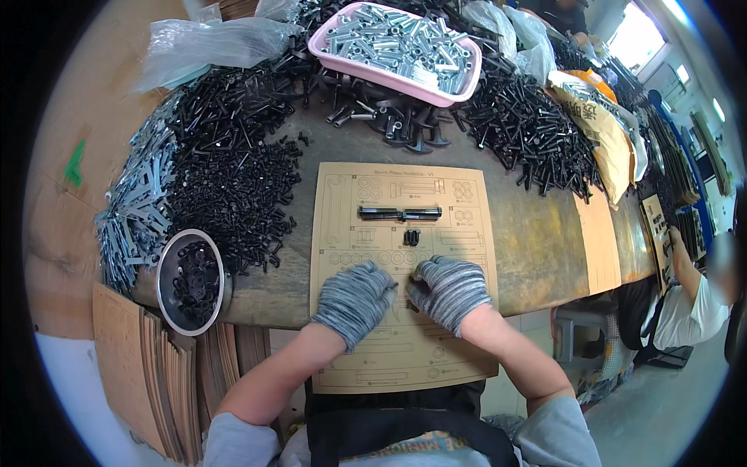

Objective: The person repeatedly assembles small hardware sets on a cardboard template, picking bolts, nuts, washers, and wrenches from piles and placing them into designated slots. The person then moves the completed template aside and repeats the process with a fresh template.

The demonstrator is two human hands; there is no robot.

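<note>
Left hand (356, 302) and right hand (450, 294) curl narrow (holding what, I cannot tell) over the cardboard sheet (330, 226), frame centre. A pink tray (381, 75), upper centre, holds silvery tubes (397, 45); a metal bowl (168, 286), lower left, black parts (197, 280).

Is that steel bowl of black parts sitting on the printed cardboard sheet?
No, the steel bowl sits left of the printed cardboard sheet, with tabletop showing between them.

Left hand (356, 303), right hand (451, 294), over printed cardboard sheet (405, 344)
</note>
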